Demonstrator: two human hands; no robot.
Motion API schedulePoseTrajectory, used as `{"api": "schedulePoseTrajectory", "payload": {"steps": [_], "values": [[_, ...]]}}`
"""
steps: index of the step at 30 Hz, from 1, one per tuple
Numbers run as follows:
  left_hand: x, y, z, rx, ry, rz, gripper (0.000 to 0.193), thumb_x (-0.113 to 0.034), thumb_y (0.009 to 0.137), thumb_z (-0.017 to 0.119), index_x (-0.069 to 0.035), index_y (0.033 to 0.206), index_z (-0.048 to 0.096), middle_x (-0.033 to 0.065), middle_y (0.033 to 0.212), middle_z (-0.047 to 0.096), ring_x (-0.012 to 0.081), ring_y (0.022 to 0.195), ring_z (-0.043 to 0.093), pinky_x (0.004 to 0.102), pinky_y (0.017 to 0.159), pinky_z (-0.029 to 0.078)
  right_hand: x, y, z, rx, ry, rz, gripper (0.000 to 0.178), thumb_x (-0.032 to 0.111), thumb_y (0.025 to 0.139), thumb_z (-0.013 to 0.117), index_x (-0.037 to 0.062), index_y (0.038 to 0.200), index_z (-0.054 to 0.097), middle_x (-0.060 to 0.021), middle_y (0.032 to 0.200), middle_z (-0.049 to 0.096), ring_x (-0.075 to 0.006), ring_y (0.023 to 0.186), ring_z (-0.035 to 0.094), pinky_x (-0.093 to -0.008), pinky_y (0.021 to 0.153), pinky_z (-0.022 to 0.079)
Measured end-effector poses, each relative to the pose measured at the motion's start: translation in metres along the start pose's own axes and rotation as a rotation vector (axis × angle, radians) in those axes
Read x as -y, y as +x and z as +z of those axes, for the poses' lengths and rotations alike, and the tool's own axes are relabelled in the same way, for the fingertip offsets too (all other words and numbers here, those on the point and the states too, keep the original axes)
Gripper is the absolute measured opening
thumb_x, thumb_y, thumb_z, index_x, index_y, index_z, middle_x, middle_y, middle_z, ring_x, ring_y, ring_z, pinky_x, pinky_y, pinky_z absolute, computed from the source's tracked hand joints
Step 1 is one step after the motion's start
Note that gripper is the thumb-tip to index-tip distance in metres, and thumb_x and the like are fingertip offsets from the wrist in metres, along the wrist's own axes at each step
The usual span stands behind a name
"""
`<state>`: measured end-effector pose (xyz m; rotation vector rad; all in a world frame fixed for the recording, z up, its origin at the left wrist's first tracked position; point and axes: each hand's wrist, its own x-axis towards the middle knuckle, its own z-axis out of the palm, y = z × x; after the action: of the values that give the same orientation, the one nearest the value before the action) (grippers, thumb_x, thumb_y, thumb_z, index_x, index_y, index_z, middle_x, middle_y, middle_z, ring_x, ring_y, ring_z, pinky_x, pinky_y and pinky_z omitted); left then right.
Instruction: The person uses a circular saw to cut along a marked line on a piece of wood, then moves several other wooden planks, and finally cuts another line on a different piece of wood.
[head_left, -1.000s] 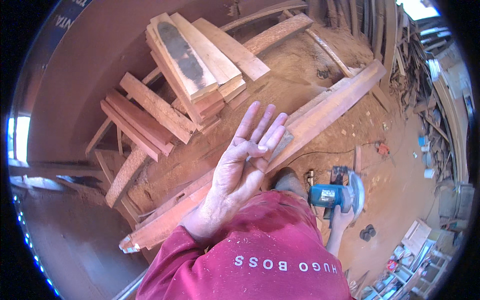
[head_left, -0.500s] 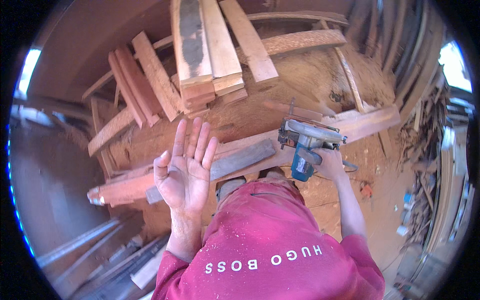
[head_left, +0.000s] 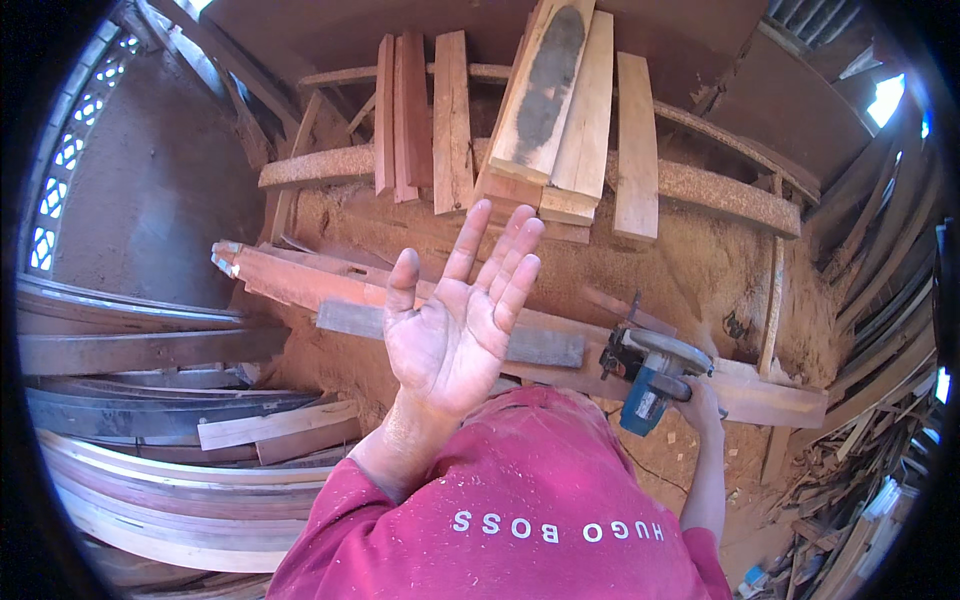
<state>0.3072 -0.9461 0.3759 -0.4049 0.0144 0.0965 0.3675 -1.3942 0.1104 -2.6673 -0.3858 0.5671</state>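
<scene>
My left hand (head_left: 455, 335) is raised with its palm up toward me, fingers and thumb spread, and nothing lies in it. Beneath it, partly hidden, are a grey weathered board (head_left: 352, 318) and a long reddish beam (head_left: 300, 277). On the right, my right hand (head_left: 700, 403) is wrapped round the handle of a blue and grey circular saw (head_left: 652, 380). The saw is tilted, its base plate facing left, close over a long pale board (head_left: 775, 398). Whether it touches that board I cannot tell.
Beyond my hands, several planks (head_left: 570, 150) lean across a wooden rail (head_left: 330, 165). Stacked long boards (head_left: 170, 500) fill the left side. Scrap wood (head_left: 810, 510) is heaped at the right. Sawdust covers the ground (head_left: 560, 270).
My view has turned, so the planks and beam appear rotated clockwise. My left hand stays spread but appears larger and farther right. My right hand still holds the saw, now lower in view.
</scene>
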Motion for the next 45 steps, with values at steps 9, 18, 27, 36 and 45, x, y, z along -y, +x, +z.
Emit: {"api": "schedulePoseTrajectory", "payload": {"steps": [9,18,27,36,45], "values": [[-0.005,0.008,0.016,0.072,-0.01,-0.106,0.073,-0.041,0.102,0.051,-0.006,0.159,0.025,0.0223,0.168,0.011,0.0353,0.157,0.008,0.0509,0.128,0.015,-0.012,0.012,0.005,-0.009,0.026,0.02,0.048,0.01,0.063,0.085,0.004,0.109,0.073,-0.0209,0.103,0.073,-0.0392,0.103,0.067,-0.0441,0.09,0.053],[-0.029,-0.003,0.042,0.255,0.302,0.066,0.075,-0.045,0.103,0.05,-0.004,0.16,0.023,0.023,0.169,0.006,0.0347,0.157,0.004,0.05,0.129,0.01,0.219,0.004,-0.093,-0.477,0.393,-0.073,0.031,0.004,0.079,0.078,0.0049,0.11,0.072,-0.0147,0.098,0.071,-0.0282,0.092,0.069,-0.0353,0.083,0.055],[-0.089,-0.023,0.055,0.259,0.056,0.085,0.081,-0.048,0.099,0.053,-0.008,0.161,0.021,0.0203,0.169,0.005,0.0353,0.157,0.009,0.054,0.125,0.023,0.507,0.012,-0.094,-0.594,0.872,-0.824,0.018,0.002,0.084,0.08,0.0,0.1,0.073,-0.0111,0.091,0.07,-0.0137,0.073,0.07,-0.0254,0.06,0.056],[-0.139,-0.046,0.068,0.408,0.03,0.144,0.077,-0.043,0.099,0.053,-0.006,0.16,0.024,0.0173,0.17,-0.001,0.0344,0.157,0.01,0.0501,0.125,0.029,0.574,0.011,-0.07,-0.48,0.834,-0.813,0.016,0.001,0.081,0.081,0.0006,0.096,0.075,-0.0104,0.091,0.071,-0.0131,0.071,0.07,-0.0248,0.057,0.055],[-0.145,-0.05,0.069,0.557,0.155,0.388,0.09,-0.056,0.099,0.053,-0.009,0.163,0.011,0.0211,0.169,-0.007,0.0381,0.156,-0.004,0.054,0.125,0.025,0.59,0.013,-0.063,-0.319,0.952,-0.774,0.016,0.004,0.082,0.079,0.0017,0.098,0.075,-0.0084,0.094,0.072,-0.0109,0.074,0.07,-0.0228,0.057,0.055]]}}
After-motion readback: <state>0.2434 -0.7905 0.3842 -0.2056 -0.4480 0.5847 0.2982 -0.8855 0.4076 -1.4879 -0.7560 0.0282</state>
